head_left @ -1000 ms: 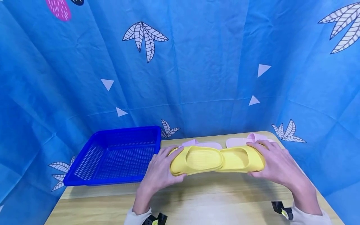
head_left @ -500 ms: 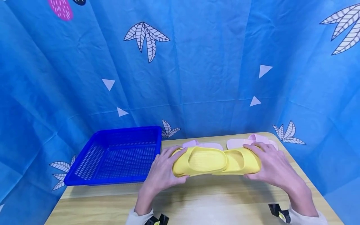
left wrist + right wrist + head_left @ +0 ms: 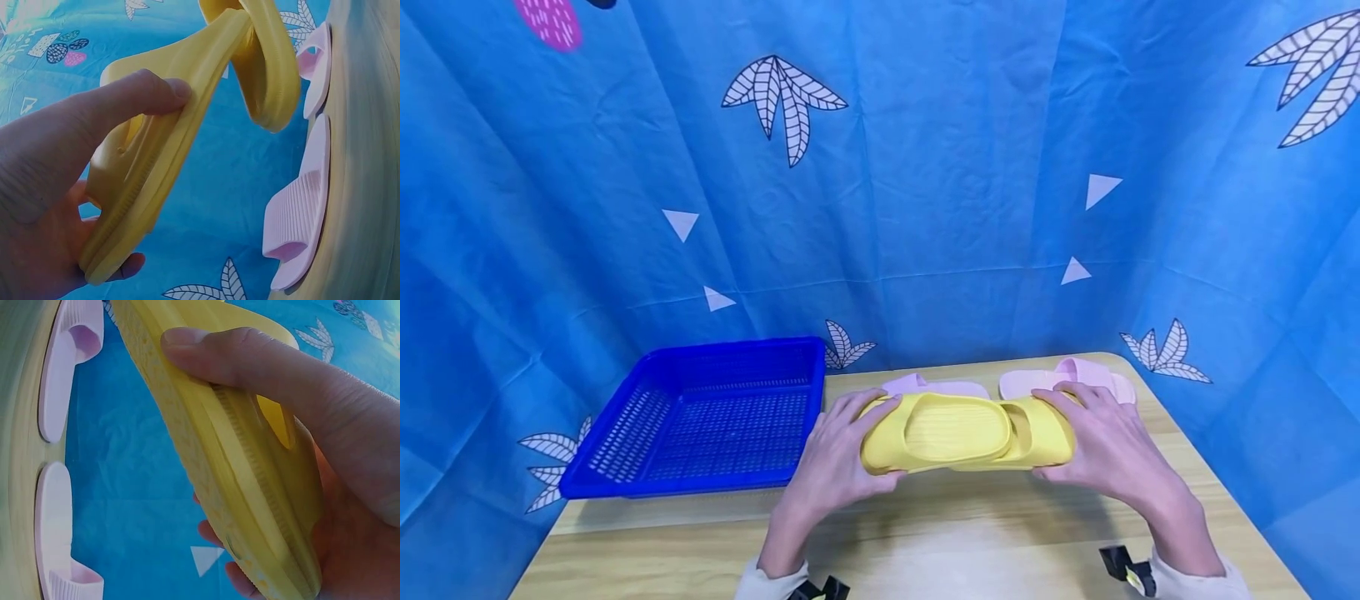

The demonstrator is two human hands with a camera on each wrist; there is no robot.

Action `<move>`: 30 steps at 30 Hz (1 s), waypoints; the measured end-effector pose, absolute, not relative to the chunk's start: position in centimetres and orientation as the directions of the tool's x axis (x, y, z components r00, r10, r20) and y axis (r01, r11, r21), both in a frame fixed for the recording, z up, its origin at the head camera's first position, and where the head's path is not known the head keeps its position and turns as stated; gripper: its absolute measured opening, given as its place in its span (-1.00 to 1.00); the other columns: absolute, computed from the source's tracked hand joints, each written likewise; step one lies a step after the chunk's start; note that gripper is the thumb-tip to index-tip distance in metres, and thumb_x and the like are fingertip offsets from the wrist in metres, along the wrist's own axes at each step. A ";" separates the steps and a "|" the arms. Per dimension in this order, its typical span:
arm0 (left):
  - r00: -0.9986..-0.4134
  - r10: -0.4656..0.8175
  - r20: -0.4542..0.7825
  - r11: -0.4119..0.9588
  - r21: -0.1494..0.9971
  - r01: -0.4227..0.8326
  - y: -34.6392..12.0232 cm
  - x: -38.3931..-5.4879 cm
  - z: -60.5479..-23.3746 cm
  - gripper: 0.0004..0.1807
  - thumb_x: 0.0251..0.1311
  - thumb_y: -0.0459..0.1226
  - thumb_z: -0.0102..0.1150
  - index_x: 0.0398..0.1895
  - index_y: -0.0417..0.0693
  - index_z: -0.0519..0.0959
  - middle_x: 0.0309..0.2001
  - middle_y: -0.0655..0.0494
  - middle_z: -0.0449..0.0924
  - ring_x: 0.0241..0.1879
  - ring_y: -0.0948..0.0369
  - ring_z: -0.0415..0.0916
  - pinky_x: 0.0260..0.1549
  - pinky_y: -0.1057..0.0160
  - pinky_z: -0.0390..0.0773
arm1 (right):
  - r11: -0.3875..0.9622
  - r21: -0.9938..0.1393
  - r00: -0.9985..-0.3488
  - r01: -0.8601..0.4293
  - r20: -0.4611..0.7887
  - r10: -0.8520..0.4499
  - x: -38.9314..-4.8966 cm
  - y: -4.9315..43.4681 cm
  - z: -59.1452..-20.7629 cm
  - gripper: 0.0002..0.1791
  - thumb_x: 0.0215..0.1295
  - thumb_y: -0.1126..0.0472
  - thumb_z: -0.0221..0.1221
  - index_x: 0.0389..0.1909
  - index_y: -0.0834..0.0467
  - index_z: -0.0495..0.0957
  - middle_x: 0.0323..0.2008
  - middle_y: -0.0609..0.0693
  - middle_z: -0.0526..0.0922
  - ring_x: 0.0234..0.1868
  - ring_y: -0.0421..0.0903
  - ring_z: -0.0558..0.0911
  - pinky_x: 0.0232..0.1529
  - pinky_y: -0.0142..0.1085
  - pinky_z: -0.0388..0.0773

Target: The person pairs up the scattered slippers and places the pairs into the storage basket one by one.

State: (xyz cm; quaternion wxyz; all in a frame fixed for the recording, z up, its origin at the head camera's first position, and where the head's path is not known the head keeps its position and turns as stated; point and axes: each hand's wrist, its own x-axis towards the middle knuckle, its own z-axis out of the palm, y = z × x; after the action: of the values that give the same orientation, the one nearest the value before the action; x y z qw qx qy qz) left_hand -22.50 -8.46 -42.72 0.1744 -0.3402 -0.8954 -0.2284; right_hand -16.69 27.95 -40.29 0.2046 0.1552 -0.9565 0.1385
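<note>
While gripping one yellow slipper [image 3: 958, 429] by its toe end in the left hand [image 3: 833, 450], also gripping its mate [image 3: 1047, 433] the same way in the right hand [image 3: 1108, 443], overlapping the heel ends. Holding both above a wooden table [image 3: 940, 554], nearer than two pink slippers [image 3: 1021, 383], right of a blue basket [image 3: 685, 485]. Apparently being done with lifting, not yet releasing or setting down either.
</note>
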 end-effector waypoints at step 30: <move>-0.695 0.528 0.487 0.644 0.304 0.702 -8.3 -22.5 -42.8 0.02 -0.28 0.12 0.66 0.41 0.22 0.50 0.37 0.11 0.46 0.30 0.07 0.38 0.01 -0.06 0.49 | 0.937 -0.160 -0.900 -0.311 0.365 -0.236 -16.9 26.5 -40.6 0.10 -0.49 -0.23 0.66 0.28 -0.03 0.55 0.11 0.20 0.56 -0.04 0.25 0.54 -0.35 0.01 0.38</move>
State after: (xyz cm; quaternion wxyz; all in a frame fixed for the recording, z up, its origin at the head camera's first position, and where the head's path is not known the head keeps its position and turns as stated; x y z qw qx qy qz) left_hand -22.51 -8.29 -42.85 0.1804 -0.3461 -0.8885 -0.2412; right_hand -16.88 26.47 -40.58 0.1728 0.1411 -0.9688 0.1075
